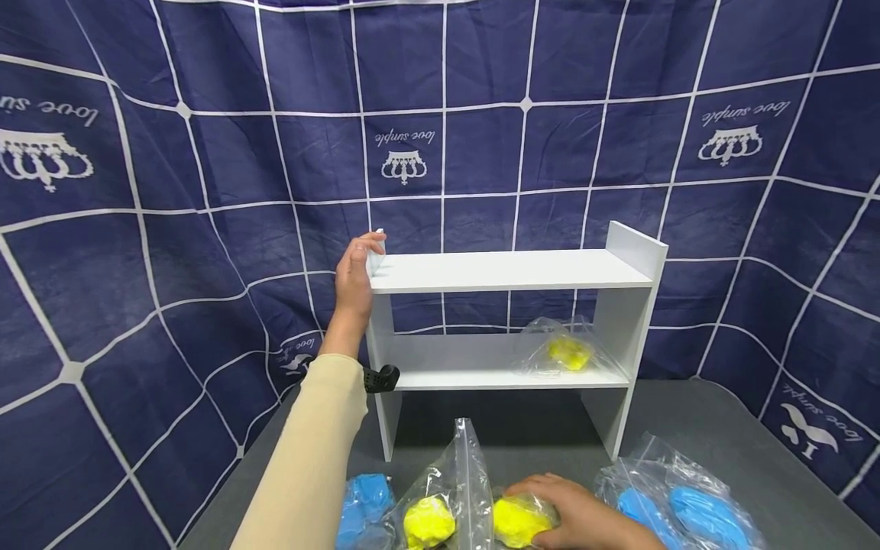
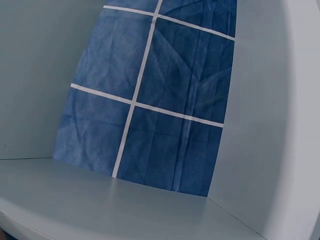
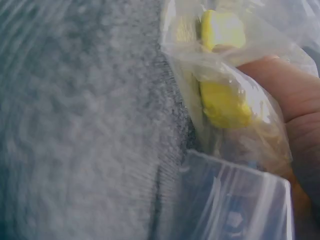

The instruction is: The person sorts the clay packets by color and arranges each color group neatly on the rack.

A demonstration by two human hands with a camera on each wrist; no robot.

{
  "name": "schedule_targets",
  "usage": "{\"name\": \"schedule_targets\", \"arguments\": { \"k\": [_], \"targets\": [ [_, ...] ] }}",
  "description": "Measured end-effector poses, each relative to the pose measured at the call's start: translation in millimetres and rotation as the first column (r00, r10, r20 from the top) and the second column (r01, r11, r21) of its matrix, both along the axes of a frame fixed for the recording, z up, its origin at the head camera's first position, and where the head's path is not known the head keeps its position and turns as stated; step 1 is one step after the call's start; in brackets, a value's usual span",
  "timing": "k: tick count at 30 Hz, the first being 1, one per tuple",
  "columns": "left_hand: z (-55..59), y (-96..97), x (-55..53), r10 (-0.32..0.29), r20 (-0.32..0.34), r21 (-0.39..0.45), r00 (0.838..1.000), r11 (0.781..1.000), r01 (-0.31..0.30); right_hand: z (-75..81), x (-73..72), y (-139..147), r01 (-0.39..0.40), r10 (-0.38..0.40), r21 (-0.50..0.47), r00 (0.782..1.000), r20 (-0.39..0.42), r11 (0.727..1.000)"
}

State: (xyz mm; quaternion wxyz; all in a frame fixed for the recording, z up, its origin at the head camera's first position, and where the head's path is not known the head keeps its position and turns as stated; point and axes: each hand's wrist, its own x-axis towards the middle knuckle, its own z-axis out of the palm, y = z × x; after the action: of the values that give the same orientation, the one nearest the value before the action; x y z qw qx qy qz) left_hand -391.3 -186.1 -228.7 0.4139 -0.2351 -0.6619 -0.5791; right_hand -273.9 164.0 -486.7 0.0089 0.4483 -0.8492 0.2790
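A small white two-tier shelf point(image 1: 481, 273) stands upright in the middle of the head view. My left hand point(image 1: 354, 283) grips the top of its left side panel, fingers over the edge. Low in that view, my right hand point(image 1: 577, 513) holds a clear plastic bag with a bright yellow lump point(image 1: 517, 522) inside. The right wrist view shows yellow point(image 3: 226, 105) through the creased plastic point(image 3: 272, 125), with a finger point(image 3: 285, 82) against it. Just left of it lies another clear zip bag point(image 1: 473, 489) with a yellow lump point(image 1: 429, 522). The left wrist view shows shelf boards point(image 2: 260, 110), not the hand.
A bagged yellow lump point(image 1: 569, 352) sits on the shelf's lower board, at the right. Bags with blue items lie at the front right point(image 1: 708, 516) and front left point(image 1: 371, 496) on the dark grey tabletop point(image 1: 687, 412). A blue gridded cloth point(image 1: 481, 153) hangs behind and at both sides.
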Motion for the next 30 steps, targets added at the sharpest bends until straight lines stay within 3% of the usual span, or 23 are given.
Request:
{"name": "schedule_targets", "arguments": {
  "k": [4,11,17,25,30],
  "targets": [
    [0.2,-0.4,1.2,0.008,0.016,-0.003,1.000,1.000,-0.008,-1.7,-2.0,-0.5,-0.018,0.018,-0.039,1.000,-0.020,0.999],
    [-0.4,-0.9,0.9,0.005,-0.015,-0.001,1.000,1.000,-0.005,0.1,-3.1,-1.9,-0.018,0.024,-0.076,0.997,0.078,0.997],
    [-0.2,-0.8,0.6,-0.007,-0.019,-0.001,1.000,1.000,0.007,3.0,-1.7,-0.4,-0.009,0.015,-0.130,0.999,0.040,0.991],
    [-0.8,-0.3,-1.9,-0.003,-0.014,0.012,1.000,1.000,0.003,23.9,2.7,8.2,0.043,-0.015,-0.211,0.991,0.131,0.977],
    [-1.7,-1.3,-3.0,0.008,-0.029,-0.007,1.000,1.000,-0.008,39.7,3.8,9.2,0.082,-0.079,-0.234,0.997,0.022,0.969]
  ]
}}
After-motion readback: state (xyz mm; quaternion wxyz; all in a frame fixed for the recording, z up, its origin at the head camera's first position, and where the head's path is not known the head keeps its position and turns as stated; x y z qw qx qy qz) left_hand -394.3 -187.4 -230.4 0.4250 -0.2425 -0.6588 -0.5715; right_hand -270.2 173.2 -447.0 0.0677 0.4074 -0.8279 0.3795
